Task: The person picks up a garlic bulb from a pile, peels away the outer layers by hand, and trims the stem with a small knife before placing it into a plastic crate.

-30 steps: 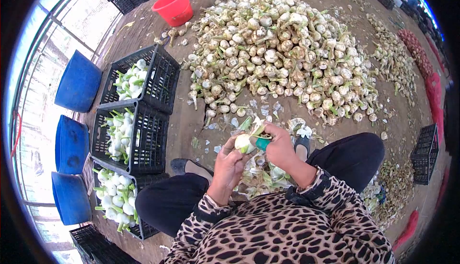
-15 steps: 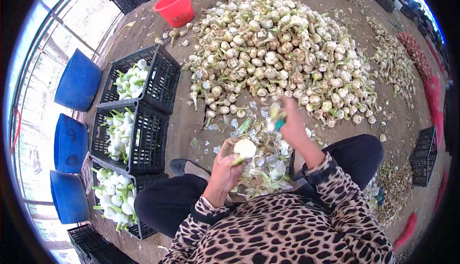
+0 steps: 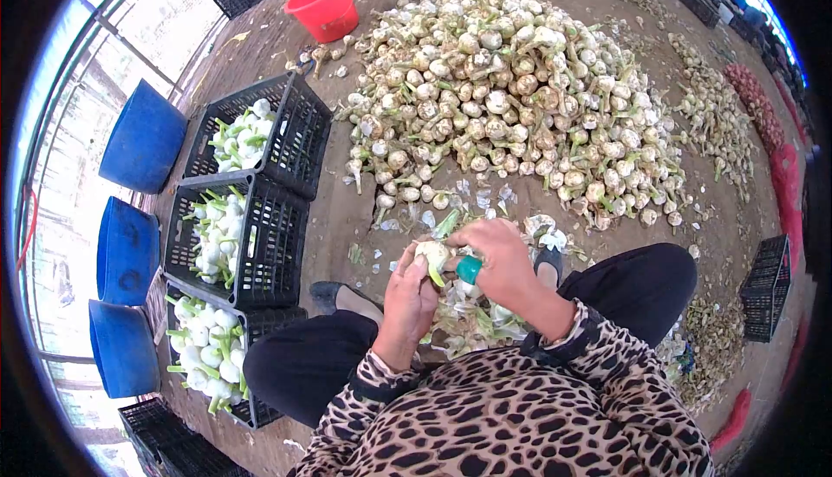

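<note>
head view. our left hand (image 3: 412, 295) grasps a small round white bulb (image 3: 432, 254) with a short green stalk, held close in front of us. our right hand (image 3: 496, 260) is clenched round a teal-handled knife (image 3: 469, 269), set against the bulb; we cannot see its blade. pale skins and green trimmings (image 3: 472, 317) litter the brown dirt floor (image 3: 338, 208) under the hands. to our left, three black plastic lattice crates (image 3: 277, 243) stand in a row, each partly filled with clean white bulbs with green stalks (image 3: 212, 239); none looks full to the rim. ahead lies a broad heap of unpeeled, earth-stained bulbs (image 3: 520, 87), apart from the crates. we judge the work well begun but far from done: one bulb is in hand, and the heap far outweighs what sits in the crates.
</note>
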`<move>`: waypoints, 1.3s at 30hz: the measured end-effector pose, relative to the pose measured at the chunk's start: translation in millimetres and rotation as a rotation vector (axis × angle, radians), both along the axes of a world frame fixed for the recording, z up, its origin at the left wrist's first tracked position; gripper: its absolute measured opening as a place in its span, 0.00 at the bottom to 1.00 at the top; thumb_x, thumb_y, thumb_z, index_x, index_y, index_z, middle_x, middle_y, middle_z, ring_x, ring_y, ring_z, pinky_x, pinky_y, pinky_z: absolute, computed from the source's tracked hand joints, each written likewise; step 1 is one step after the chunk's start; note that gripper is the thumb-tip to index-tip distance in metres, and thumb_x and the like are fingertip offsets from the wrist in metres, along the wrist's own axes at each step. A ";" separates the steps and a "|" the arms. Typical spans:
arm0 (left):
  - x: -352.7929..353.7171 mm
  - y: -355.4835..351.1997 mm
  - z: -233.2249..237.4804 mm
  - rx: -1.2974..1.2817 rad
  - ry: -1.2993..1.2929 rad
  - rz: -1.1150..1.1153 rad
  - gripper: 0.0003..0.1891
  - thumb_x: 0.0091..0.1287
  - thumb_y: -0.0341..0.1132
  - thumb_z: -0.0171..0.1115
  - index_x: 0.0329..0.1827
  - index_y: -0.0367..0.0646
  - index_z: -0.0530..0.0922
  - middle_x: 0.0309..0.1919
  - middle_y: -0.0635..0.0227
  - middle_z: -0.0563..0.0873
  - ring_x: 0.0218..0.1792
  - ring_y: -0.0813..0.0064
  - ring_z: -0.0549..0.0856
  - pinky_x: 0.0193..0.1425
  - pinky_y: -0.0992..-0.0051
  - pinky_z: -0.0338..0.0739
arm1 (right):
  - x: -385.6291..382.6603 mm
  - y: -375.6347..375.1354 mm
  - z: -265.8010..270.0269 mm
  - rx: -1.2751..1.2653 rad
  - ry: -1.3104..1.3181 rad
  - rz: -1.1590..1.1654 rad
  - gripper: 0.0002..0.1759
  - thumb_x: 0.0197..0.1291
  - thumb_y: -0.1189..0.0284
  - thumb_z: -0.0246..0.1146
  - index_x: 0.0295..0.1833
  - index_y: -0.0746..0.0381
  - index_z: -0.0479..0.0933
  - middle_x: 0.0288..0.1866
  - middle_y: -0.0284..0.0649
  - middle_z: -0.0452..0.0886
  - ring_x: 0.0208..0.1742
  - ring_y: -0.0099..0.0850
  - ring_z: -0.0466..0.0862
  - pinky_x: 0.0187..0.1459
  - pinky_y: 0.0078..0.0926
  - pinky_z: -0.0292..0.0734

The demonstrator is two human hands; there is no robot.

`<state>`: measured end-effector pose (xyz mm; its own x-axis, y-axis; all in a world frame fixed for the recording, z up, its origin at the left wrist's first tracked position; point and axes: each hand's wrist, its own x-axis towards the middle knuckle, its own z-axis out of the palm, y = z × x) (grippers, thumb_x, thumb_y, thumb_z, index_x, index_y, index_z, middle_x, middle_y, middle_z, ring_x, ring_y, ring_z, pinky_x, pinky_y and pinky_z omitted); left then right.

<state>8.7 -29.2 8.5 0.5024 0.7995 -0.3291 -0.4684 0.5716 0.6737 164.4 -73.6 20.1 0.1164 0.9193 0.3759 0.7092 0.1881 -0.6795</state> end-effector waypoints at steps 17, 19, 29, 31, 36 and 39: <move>-9.2 -0.6 -4.2 -0.101 0.090 -0.098 0.17 0.67 0.30 0.55 0.57 0.38 0.65 0.47 0.63 0.77 0.46 0.72 0.81 0.47 0.77 0.78 | 4.7 8.3 -4.2 0.166 -0.347 -0.024 0.07 0.46 0.74 0.57 0.34 0.59 0.74 0.28 0.34 0.72 0.37 0.33 0.74 0.52 0.38 0.63; -7.2 -1.5 6.7 -0.131 0.150 -0.295 0.18 0.67 0.31 0.55 0.58 0.37 0.64 0.47 0.62 0.78 0.45 0.70 0.82 0.47 0.76 0.79 | 19.3 14.2 -3.3 0.119 -0.350 -0.082 0.06 0.48 0.74 0.57 0.34 0.59 0.74 0.29 0.36 0.72 0.38 0.34 0.75 0.50 0.38 0.63; -4.7 1.6 -11.5 -0.130 0.019 -0.029 0.17 0.68 0.39 0.55 0.55 0.40 0.69 0.48 0.65 0.79 0.49 0.71 0.80 0.53 0.70 0.78 | 9.3 -2.4 -8.2 -0.086 0.150 0.054 0.13 0.45 0.75 0.62 0.40 0.59 0.78 0.35 0.40 0.80 0.38 0.38 0.78 0.45 0.33 0.69; -3.1 0.8 -12.8 -0.107 0.003 -0.028 0.17 0.67 0.38 0.56 0.55 0.40 0.69 0.49 0.65 0.79 0.49 0.71 0.80 0.53 0.71 0.78 | 8.9 -3.0 -9.2 0.027 0.017 0.056 0.14 0.42 0.76 0.62 0.39 0.60 0.77 0.35 0.38 0.79 0.39 0.35 0.78 0.46 0.32 0.67; -2.3 -1.0 -11.3 -0.092 -0.007 -0.014 0.18 0.65 0.35 0.59 0.55 0.38 0.69 0.49 0.64 0.78 0.49 0.71 0.80 0.52 0.72 0.78 | 6.9 -6.8 -1.4 0.124 -0.192 0.079 0.16 0.35 0.78 0.61 0.37 0.60 0.74 0.34 0.35 0.75 0.41 0.34 0.76 0.50 0.34 0.64; -0.2 1.9 0.9 -0.161 0.013 -0.070 0.18 0.64 0.27 0.58 0.55 0.38 0.66 0.47 0.62 0.78 0.48 0.70 0.80 0.53 0.72 0.77 | 7.4 -7.5 3.4 0.134 -0.219 0.048 0.17 0.35 0.76 0.62 0.37 0.60 0.73 0.34 0.36 0.74 0.40 0.35 0.75 0.52 0.35 0.63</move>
<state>8.5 -27.4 9.3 0.5493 0.6993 -0.4574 -0.4155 0.7035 0.5766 171.8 -81.2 23.5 -0.0241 0.8623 0.5057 0.8248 0.3030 -0.4774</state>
